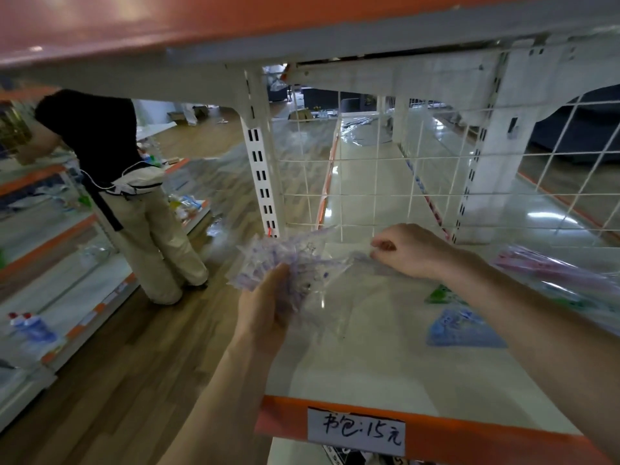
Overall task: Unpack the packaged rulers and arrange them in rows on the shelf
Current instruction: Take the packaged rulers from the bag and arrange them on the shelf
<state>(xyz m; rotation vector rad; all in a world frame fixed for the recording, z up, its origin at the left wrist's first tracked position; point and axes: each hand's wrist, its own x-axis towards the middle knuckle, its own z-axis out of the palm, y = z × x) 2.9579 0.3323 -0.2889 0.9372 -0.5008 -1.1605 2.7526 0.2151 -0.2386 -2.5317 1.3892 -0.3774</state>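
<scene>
**Inspector:** Where are the goods?
**Recorder:** A bundle of clear, crinkled plastic-wrapped rulers with purple print (285, 263) is held in the air over the left front part of the glossy white shelf board with an orange front strip (369, 364). It is not resting on the board.

**Inspector:** State of each grip?
**Recorder:** The left hand (265, 303) is clenched round the bundle's lower end. The right hand (412, 250) pinches the thin transparent wrapper tail (365, 255) at the bundle's right end, with its fingers curled.

**Inspector:** Other stock on the board?
**Recorder:** To the right lie a flat blue triangular packet (466, 327), a small green packet (443, 293) just behind it, and a long pink packet in shiny film (550, 270) further back. The white wire grid back panel (369, 169) closes the rear. A white paper label with handwritten characters (355, 431) is stuck on the orange strip.

**Inspector:** Surroundings?
**Recorder:** A person in a black top and beige trousers (110, 162) stands on the brown wood-plank floor (117, 364) at the left.
</scene>
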